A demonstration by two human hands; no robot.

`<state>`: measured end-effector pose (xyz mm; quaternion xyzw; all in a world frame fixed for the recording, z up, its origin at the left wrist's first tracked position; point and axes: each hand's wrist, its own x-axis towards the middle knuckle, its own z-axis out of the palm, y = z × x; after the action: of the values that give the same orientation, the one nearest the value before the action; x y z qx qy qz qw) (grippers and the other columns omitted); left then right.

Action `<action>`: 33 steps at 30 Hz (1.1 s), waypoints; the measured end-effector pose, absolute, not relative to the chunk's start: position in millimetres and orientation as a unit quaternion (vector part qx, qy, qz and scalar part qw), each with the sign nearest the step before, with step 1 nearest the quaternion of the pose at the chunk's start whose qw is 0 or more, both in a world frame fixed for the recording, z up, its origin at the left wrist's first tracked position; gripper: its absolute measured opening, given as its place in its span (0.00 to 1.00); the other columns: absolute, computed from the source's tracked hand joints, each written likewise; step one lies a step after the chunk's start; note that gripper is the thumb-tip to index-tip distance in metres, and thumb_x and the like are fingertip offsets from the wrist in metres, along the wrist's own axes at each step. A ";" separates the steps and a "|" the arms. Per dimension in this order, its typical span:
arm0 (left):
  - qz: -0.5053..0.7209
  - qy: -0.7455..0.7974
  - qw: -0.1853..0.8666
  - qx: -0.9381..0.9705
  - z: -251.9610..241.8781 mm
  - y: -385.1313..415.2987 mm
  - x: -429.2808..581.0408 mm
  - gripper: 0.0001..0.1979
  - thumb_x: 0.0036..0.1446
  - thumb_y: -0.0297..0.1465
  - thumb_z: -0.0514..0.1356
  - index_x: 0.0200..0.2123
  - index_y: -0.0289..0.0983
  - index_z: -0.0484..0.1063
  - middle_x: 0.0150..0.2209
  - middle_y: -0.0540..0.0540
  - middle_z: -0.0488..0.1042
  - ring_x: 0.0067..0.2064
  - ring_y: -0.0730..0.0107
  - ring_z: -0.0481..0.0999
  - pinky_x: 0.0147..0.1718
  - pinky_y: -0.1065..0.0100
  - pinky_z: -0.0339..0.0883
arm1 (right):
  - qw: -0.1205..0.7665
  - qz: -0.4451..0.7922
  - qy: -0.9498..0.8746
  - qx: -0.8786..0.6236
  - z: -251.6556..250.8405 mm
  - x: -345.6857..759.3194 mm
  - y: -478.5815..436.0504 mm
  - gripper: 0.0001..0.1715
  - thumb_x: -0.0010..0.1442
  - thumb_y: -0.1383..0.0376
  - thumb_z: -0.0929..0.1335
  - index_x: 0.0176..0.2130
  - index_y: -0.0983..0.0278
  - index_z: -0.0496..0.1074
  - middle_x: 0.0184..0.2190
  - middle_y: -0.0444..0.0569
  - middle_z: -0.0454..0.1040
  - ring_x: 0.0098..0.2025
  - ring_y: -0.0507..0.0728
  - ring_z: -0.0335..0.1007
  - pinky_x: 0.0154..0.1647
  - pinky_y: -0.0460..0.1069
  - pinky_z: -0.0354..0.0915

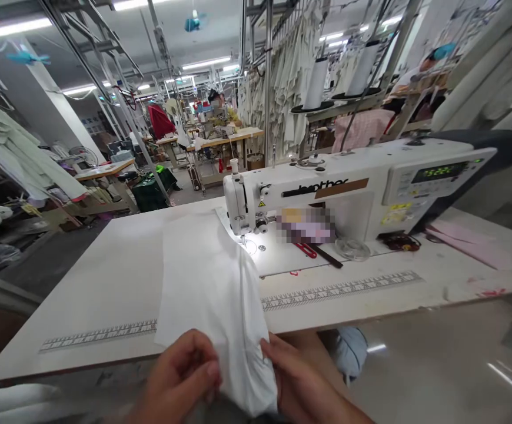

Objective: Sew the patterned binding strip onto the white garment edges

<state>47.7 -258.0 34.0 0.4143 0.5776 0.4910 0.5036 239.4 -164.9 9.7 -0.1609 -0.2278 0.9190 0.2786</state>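
A piece of white fabric lies on the sewing table and hangs over its front edge. Its upper right edge reaches the lit needle area of a white Brother sewing machine. My right hand grips the fabric's right edge near the bottom, thumb on top, other fingers partly hidden beneath. Over the lower left part of the fabric is my left hand, its fingers curled in toward the thumb. Whatever it may pinch cannot be made out. A folded strip runs down the fabric between the hands.
A printed ruler runs along the table front. Red-handled scissors, a clear round dish and pink fabric lie by the machine. Thread cones stand behind. Hanging garments and a person are farther back.
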 end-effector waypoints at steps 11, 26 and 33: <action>0.405 0.689 0.304 0.518 -0.6 -237.8 93.7 0.07 0.55 0.33 0.61 0.34 0.36 0.72 0.23 0.52 0.68 0.22 0.75 0.66 0.21 0.75 0.60 | 0.265 0.873 -0.301 -0.277 0.4 227.3 -177.5 0.19 0.46 0.60 0.77 0.38 0.66 0.79 0.34 0.50 0.79 0.39 0.59 0.72 0.40 0.50 0.62; 0.277 0.471 -0.051 0.836 29.9 -231.5 74.6 0.07 0.61 0.20 0.53 0.39 0.32 0.70 0.30 0.44 0.76 0.30 0.67 0.76 0.28 0.68 0.71 | 0.244 0.880 -0.285 -0.289 6.8 227.8 -169.1 0.16 0.50 0.59 0.75 0.36 0.68 0.80 0.27 0.48 0.77 0.31 0.55 0.69 0.36 0.48 0.62; 0.351 0.440 0.028 0.826 24.2 -218.7 57.5 0.07 0.60 0.21 0.58 0.41 0.35 0.71 0.35 0.45 0.77 0.33 0.69 0.74 0.32 0.68 0.72 | 0.246 0.883 -0.280 -0.284 13.5 229.0 -168.9 0.17 0.49 0.57 0.75 0.35 0.68 0.79 0.28 0.49 0.76 0.33 0.55 0.66 0.37 0.47 0.61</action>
<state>57.5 -218.7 24.2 0.8262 0.4401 0.3505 0.0276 229.0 -168.9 13.5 -0.2840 -0.2803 0.8832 0.2463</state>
